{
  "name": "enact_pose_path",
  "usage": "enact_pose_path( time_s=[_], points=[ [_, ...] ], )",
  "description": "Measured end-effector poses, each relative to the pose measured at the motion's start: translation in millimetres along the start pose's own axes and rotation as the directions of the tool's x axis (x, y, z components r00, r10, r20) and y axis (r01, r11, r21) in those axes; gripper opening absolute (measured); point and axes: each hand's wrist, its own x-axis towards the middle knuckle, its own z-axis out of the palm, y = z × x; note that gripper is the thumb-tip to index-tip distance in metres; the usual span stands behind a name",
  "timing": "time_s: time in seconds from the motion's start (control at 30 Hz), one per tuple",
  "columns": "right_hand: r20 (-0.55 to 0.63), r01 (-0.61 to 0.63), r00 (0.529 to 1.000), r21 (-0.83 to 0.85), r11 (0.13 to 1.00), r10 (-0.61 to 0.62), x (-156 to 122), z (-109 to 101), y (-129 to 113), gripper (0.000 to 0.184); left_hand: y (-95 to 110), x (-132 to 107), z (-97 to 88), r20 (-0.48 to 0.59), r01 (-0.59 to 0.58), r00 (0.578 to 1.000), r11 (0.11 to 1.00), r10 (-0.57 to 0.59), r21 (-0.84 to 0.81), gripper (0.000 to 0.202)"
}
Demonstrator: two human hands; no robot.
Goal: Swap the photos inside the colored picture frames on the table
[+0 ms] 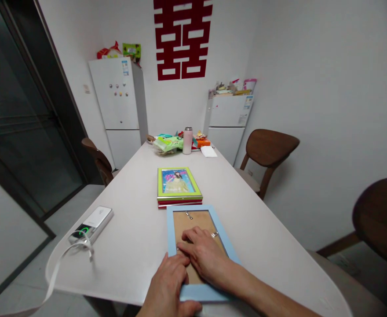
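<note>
A light blue picture frame (pixel 170 229) lies face down near the table's front end, its brown backing board (pixel 183 224) facing up. Small metal clips show at the backing's top and right edges. My left hand (pixel 169 284) grips the frame's lower left corner, thumb along the bottom edge and fingers over the side. My right hand (pixel 205 255) rests on the backing with bent fingers, their tips pressed near the left inner edge. Just beyond sits a stack of frames, topped by a lime green picture frame (pixel 180 198) holding a photo, with red frame edges under it.
On the white table (pixel 130 246), a power bank (pixel 96 220) with a white cable lies at left. A pink bottle (pixel 187 141), green packet (pixel 169 144) and white paper (pixel 208 151) are at the far end. Wooden chairs (pixel 269 147) flank the table; two white fridges (pixel 114 97) stand behind.
</note>
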Motion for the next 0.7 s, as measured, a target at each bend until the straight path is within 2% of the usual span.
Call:
enact_pose_path(
  time_s=[0.1,0.17,0.3,0.53,0.7],
  points=[
    [-0.038,-0.038,0.998,0.066,0.997,0.041,6.0,-0.8,10.6,0.02,-1.8,-0.4,1.5,-0.002,0.004,1.0,1.0,-0.004,0.011,0.033],
    [-0.085,-0.148,0.984,0.077,0.986,0.155,16.4,-1.1,22.9,0.023,-3.1,-0.7,2.8,-0.009,0.005,1.0,1.0,-0.005,0.008,0.034],
    [-0.15,-0.362,0.92,0.034,0.931,0.363,42.1,1.6,48.3,0.02,-4.2,-0.3,4.5,-0.028,-0.013,1.0,1.0,0.014,0.007,0.032],
    [-0.163,-0.523,0.839,0.02,0.852,0.518,63.4,12.6,65.4,0.015,-10.2,2.0,6.9,-0.004,-0.026,1.0,0.998,0.026,0.055,0.036],
    [-0.167,-0.577,0.802,0.03,0.816,0.574,67.2,14.5,67.6,0.012,-23.0,1.8,9.4,-0.01,-0.127,0.992,0.989,0.128,0.079,0.039]
  ],
)
